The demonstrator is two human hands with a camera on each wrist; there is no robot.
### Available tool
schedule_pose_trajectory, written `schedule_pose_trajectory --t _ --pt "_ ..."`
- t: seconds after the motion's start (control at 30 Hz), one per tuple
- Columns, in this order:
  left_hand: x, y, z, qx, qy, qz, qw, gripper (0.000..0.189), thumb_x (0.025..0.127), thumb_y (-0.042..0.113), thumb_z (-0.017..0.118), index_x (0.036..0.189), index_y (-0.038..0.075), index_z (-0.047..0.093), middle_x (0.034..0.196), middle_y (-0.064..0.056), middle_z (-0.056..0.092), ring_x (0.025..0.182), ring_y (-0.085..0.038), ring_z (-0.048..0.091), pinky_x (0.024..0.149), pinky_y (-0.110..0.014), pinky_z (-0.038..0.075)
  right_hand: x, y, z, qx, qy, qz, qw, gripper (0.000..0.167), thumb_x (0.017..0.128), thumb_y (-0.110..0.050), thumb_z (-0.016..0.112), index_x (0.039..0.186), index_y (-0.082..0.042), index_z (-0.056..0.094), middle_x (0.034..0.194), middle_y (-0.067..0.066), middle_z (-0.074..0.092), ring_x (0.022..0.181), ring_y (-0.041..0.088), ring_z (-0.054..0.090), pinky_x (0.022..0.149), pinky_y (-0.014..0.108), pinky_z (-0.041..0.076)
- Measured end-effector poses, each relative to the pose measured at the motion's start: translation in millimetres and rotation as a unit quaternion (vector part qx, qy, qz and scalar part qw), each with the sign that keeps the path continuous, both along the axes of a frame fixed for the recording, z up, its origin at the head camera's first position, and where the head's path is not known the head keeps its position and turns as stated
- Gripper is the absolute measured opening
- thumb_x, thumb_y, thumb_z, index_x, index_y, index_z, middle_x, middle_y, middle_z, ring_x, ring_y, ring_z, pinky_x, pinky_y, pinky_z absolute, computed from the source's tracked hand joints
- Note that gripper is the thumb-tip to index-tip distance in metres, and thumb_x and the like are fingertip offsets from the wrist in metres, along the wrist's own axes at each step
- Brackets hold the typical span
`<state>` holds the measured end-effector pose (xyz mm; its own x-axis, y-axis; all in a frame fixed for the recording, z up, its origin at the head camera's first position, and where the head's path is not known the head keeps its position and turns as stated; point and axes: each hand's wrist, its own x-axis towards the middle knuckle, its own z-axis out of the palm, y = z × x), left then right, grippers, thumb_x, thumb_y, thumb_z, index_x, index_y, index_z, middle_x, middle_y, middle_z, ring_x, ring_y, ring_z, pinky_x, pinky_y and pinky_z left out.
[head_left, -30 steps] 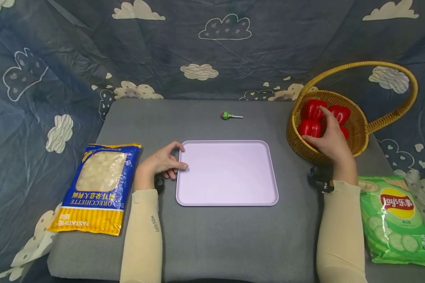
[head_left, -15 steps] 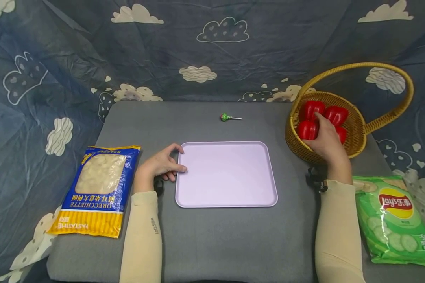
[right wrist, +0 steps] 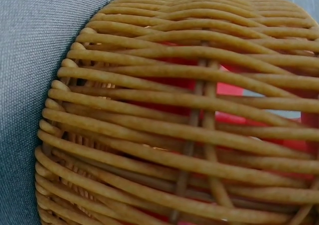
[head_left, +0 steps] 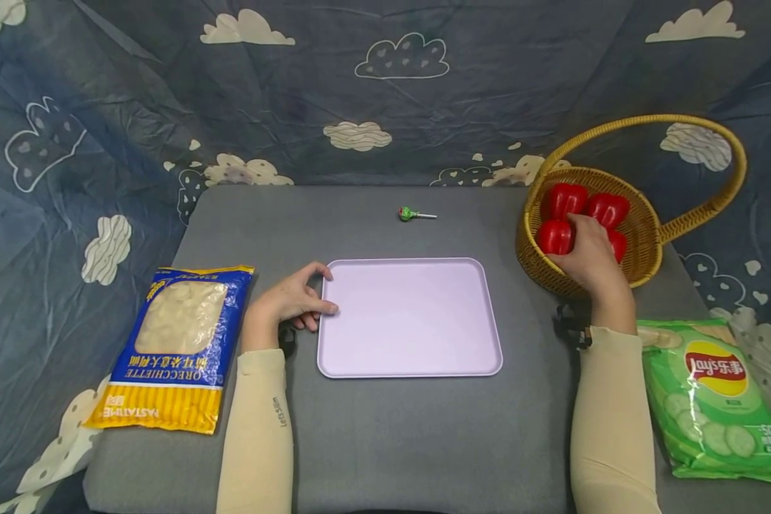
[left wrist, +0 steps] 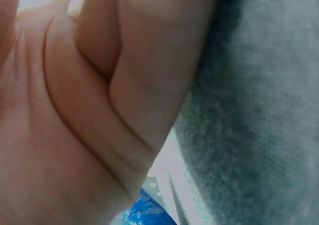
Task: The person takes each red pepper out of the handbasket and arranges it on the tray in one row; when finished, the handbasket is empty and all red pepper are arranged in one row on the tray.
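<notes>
My left hand [head_left: 290, 298] holds the left rim of a pale purple tray [head_left: 411, 318], thumb over the edge and other fingers partly tucked below. The left wrist view shows mostly its palm [left wrist: 75, 110] and folded fingers. Over the near side of a wicker basket [head_left: 532, 265], my right hand [head_left: 592, 253] reaches in. Its thumb and fingers curl round a glossy red bell pepper [head_left: 555, 235] at the basket's left. Other red peppers [head_left: 609, 209] lie beside it. In the right wrist view the woven wall [right wrist: 189, 100] hides the hand, with red showing through gaps.
A blue and yellow orecchiette bag [head_left: 173, 343] lies at the left. A green Lay's chip bag [head_left: 713, 400] lies at the right, by the right forearm. Behind the tray is a lollipop [head_left: 407, 213]. The basket's tall handle [head_left: 700, 121] arches over its opening.
My right hand has sunk deeper into the basket and its fingers have drawn closer round the left pepper. The left hand stays at the tray's rim. The head view has shifted slightly.
</notes>
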<state>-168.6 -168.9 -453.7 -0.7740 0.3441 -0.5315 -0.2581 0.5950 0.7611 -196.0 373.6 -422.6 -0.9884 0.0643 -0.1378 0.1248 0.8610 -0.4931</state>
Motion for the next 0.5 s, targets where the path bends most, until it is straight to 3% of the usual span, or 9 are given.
schedule_pose_trajectory --t 0.5 --pt "0.5 1.0 0.4 -0.01 0.0 -0.002 0.9999 0.066 0.092 0.03 0.084 0.143 0.027 0.042 0.075 -0.006 0.072 0.054 -0.016 0.066 0.054 -0.027 0.053 3.0 -0.9 -0.9 -0.012 0.014 -0.017 0.9997 0.112 0.082 -0.017 0.087 0.166 0.0 0.016 0.168 0.034 0.021 0.151 0.058 0.021 0.107 0.083 0.038"
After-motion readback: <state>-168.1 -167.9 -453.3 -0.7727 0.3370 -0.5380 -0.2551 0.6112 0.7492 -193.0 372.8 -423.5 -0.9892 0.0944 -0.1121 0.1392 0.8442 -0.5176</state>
